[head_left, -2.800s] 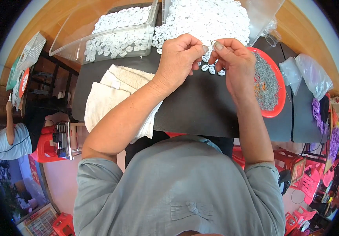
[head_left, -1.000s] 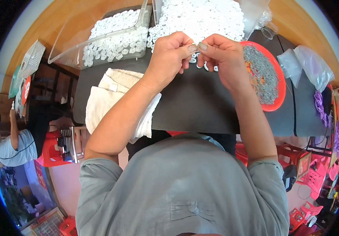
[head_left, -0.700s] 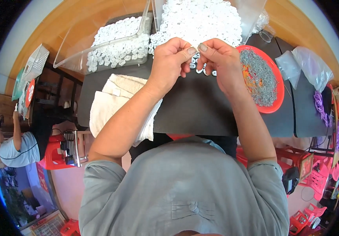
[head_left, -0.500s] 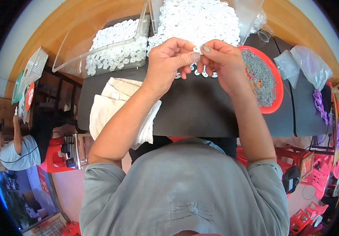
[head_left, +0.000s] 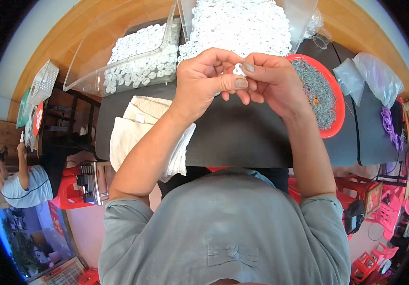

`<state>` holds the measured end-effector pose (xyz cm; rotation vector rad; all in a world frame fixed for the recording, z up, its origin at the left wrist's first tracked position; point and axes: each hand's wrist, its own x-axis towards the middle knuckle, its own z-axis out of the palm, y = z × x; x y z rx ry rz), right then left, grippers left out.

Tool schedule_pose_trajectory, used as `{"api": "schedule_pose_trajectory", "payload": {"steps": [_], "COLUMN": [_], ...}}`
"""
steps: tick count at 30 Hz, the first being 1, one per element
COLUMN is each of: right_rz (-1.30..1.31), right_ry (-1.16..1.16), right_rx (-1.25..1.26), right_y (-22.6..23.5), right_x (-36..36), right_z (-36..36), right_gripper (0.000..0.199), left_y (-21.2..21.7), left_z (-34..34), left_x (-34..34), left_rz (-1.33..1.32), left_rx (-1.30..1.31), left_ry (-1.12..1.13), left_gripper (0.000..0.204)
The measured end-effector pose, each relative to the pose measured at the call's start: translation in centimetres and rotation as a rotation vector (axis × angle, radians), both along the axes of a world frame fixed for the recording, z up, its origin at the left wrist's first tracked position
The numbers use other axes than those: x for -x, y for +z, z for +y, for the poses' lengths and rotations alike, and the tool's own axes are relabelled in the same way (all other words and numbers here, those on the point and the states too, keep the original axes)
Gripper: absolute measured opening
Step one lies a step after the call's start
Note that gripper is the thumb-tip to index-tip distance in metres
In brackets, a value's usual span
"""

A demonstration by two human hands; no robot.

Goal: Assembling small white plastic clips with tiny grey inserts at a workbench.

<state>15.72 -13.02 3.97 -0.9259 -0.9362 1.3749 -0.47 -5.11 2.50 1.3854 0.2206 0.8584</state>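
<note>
Thumb and forefinger of the left hand (head_left: pixel 204 78) and of the right hand (head_left: pixel 273 80) meet on one small white plastic piece (head_left: pixel 238 70), both pinched shut on it and holding it up above the black mat (head_left: pixel 242 137). Behind the mat lies a heap of white pieces (head_left: pixel 240 26), and to the heap's left a clear tray (head_left: pixel 133 57) holds more of them. At the mat's right edge sits a red dish of grey metal bits (head_left: pixel 320 92), with clear bags (head_left: pixel 370 80) beyond. On the mat's left a folded cream towel (head_left: pixel 140 133) overhangs the edge. The wooden table (head_left: pixel 90 28) curves around behind. Far left of the mat, another person (head_left: pixel 22 180) stands by red stools (head_left: pixel 69 190). Compared with half a second ago, the hands sit slightly lower over the mat, and the few white pieces dangling under the fingers no longer show.
</note>
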Motion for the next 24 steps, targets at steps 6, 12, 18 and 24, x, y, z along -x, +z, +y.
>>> {"api": "schedule_pose_trajectory", "payload": {"steps": [6,12,18,24], "right_rz": [-0.004,0.071,0.012,-0.055], "right_ry": [0.024,0.123,0.096,-0.010], "right_rx": [0.015,-0.002,-0.031,0.040], "right_y": [0.3,0.1,0.0,0.6], "right_x": [0.5,0.0,0.8,1.5], "right_z": [-0.5,-0.7,-0.5,-0.1], "right_gripper": [0.021,0.021,0.021,0.021], "left_y": [0.3,-1.0,-1.2,-1.3], "left_z": [-0.8,-0.6,-0.3,0.5], "left_x": [0.5,0.1,-0.2,-0.4], "left_rz": [-0.003,-0.047,-0.061,-0.107], "left_rx": [0.025,-0.043,0.006,-0.025], "left_ry": [0.015,0.044,0.085,0.081], "left_gripper": [0.026,0.025,0.018,0.020]}}
